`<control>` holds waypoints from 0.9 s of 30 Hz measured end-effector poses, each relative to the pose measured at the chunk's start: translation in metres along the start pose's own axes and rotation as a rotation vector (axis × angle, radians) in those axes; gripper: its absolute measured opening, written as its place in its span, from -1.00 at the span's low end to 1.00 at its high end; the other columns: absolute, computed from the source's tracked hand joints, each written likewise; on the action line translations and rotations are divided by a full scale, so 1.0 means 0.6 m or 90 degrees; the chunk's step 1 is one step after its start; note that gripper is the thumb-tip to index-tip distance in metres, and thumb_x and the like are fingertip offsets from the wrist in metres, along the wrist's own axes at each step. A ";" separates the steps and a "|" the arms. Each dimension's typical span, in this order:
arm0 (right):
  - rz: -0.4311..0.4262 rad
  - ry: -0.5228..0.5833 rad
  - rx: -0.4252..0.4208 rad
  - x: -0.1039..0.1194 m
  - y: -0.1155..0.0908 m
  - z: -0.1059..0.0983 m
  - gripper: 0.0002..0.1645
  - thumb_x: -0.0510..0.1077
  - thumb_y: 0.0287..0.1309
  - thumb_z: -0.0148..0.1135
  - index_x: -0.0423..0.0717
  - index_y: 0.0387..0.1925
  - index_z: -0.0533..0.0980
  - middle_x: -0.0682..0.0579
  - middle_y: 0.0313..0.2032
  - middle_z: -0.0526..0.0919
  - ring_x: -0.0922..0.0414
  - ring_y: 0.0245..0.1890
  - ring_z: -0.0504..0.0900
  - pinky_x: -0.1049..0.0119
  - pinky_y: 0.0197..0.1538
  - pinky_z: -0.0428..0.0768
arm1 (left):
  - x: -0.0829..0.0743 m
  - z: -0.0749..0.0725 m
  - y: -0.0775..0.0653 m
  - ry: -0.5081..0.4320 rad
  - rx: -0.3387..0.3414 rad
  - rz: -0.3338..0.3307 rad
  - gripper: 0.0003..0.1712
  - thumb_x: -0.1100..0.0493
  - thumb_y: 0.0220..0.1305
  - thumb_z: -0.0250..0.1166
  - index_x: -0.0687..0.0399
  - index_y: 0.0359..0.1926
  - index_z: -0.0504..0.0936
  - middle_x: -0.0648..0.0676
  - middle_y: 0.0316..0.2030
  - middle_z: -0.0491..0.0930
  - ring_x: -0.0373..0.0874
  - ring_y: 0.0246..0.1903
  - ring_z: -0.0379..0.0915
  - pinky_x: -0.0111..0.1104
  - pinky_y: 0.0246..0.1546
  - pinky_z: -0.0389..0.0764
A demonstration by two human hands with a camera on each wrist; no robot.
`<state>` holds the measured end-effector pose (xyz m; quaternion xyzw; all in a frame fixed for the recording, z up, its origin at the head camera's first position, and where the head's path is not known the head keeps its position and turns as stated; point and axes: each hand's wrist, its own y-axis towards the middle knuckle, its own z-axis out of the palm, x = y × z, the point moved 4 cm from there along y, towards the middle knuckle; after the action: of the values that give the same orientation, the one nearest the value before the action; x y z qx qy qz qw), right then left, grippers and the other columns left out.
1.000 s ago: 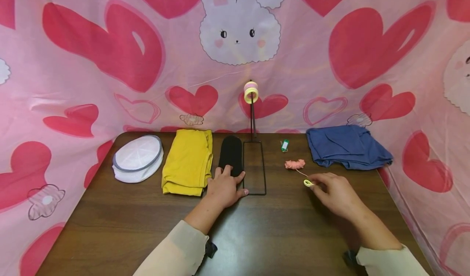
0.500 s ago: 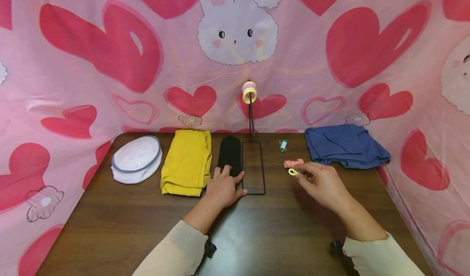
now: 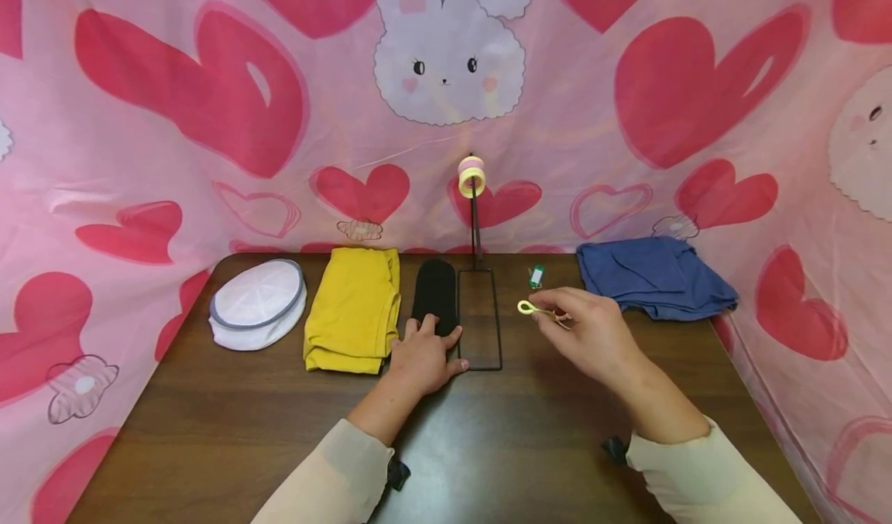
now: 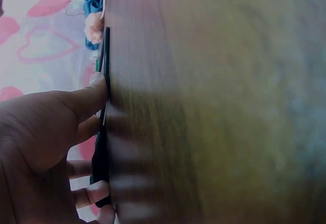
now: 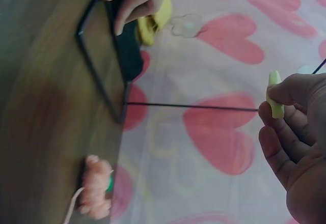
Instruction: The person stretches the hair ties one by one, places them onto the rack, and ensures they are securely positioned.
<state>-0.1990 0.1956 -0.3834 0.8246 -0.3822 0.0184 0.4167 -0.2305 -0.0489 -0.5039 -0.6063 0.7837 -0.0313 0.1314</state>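
Note:
A small pale yellow loop, like a hair tie, is pinched between the thumb and fingers of my right hand. The right wrist view shows this hair tie held up off the table. My left hand rests with spread fingers on a black, sole-shaped flat piece and on the near left corner of a black wire stand. On the stand's upper rod hang pink and yellow rings. Behind my right hand lies a pink bundle of cord, mostly hidden in the head view.
A white mesh bag or cap and a folded yellow cloth lie at the left. Folded blue cloth sits at the back right. A green key tag lies near the back edge. A pink curtain surrounds the wooden table.
My right hand has moved left and up with the hair tie, passing in front of the pink cord. My left hand stays on the black piece and the stand.

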 end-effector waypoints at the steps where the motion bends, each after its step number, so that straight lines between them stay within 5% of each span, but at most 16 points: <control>1: -0.006 0.008 -0.004 0.004 0.004 0.000 -0.66 -0.34 -0.06 0.57 -0.11 -0.16 0.76 0.06 -0.23 0.80 0.20 -0.37 0.73 0.21 -0.35 0.72 | 0.000 0.000 0.000 0.000 0.000 0.001 -0.19 -0.47 0.28 0.26 -0.51 0.51 0.37 0.18 0.45 0.25 0.26 0.31 0.15 0.32 0.14 0.42; 11: -0.048 0.052 -0.029 0.047 0.044 -0.003 -0.76 -0.20 0.15 0.50 -0.12 -0.12 0.76 0.06 -0.19 0.81 0.13 -0.19 0.77 0.38 -0.18 0.70 | 0.001 0.003 -0.001 0.002 -0.003 0.003 -0.18 -0.48 0.28 0.26 -0.51 0.51 0.37 0.19 0.45 0.26 0.26 0.28 0.16 0.31 0.11 0.43; 19: -0.089 0.080 -0.071 0.076 0.072 -0.010 -0.78 -0.05 0.32 0.39 -0.10 -0.14 0.76 0.08 -0.23 0.80 0.15 -0.30 0.73 0.44 -0.24 0.68 | 0.000 0.004 0.001 0.010 -0.006 0.010 -0.19 -0.49 0.29 0.23 -0.51 0.51 0.37 0.19 0.44 0.26 0.26 0.27 0.17 0.32 0.12 0.44; 27: -0.128 0.067 -0.102 0.109 0.100 -0.028 -0.75 -0.28 0.05 0.52 -0.10 -0.17 0.77 0.07 -0.20 0.81 0.17 -0.28 0.74 0.44 -0.21 0.64 | 0.003 0.005 0.001 0.013 -0.007 0.010 -0.20 -0.50 0.29 0.21 -0.52 0.51 0.37 0.18 0.44 0.26 0.25 0.27 0.17 0.32 0.12 0.44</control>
<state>-0.1864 0.1457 -0.3092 0.8207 -0.2758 -0.0105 0.5003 -0.2310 -0.0499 -0.5071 -0.6003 0.7900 -0.0322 0.1203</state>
